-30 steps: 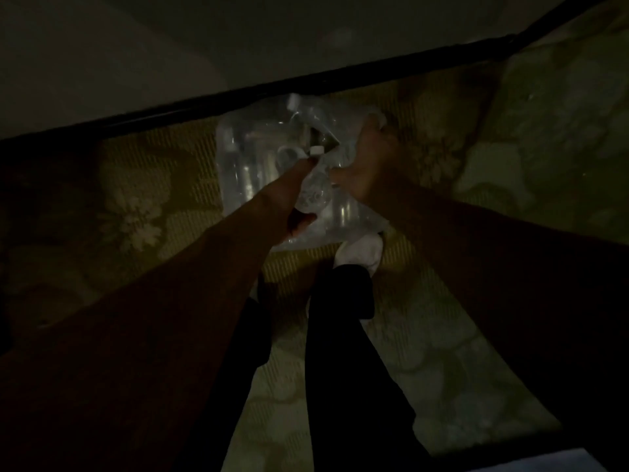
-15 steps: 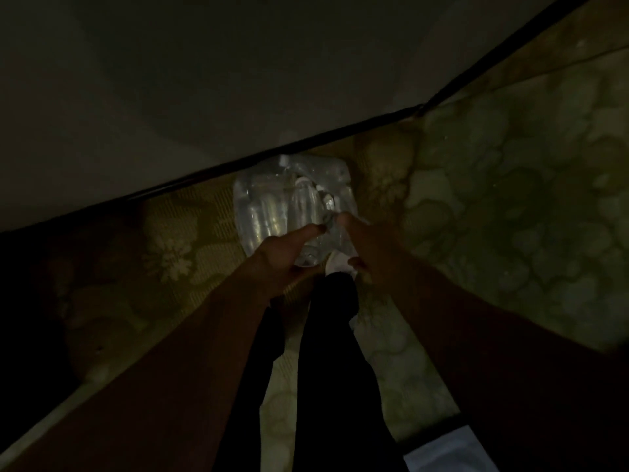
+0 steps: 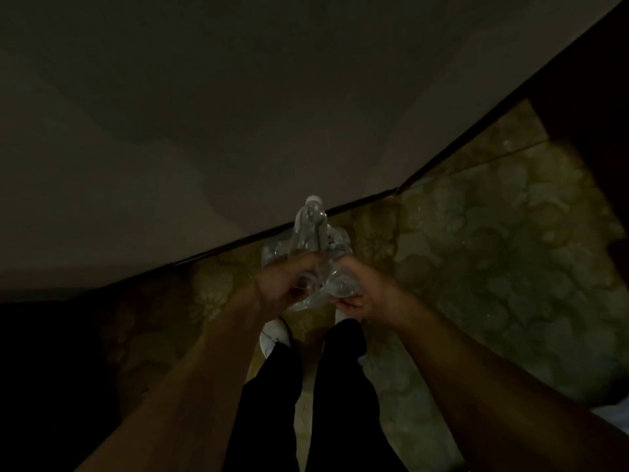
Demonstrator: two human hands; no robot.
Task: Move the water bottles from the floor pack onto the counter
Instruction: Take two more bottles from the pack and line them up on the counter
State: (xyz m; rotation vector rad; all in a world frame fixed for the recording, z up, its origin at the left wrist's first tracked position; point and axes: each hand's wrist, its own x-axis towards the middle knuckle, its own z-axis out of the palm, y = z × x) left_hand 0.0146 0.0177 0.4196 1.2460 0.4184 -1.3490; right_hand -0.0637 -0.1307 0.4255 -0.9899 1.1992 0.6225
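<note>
the left hand (image 3: 284, 287) gripped the base of a clear water bottle (image 3: 308, 229), fingers curled round it, cap pointing to twelve o'clock; the right hand (image 3: 362, 291), just beside at three o'clock, pinched crumpled clear plastic of the floor pack (image 3: 337, 243); the pack lay on the patterned carpet (image 3: 493, 253) against the dark baseboard (image 3: 221, 250), directly behind the raised bottle; at six o'clock stood dark trousers (image 3: 306, 403) and a white shoe (image 3: 272, 335); the room was dim.
</note>
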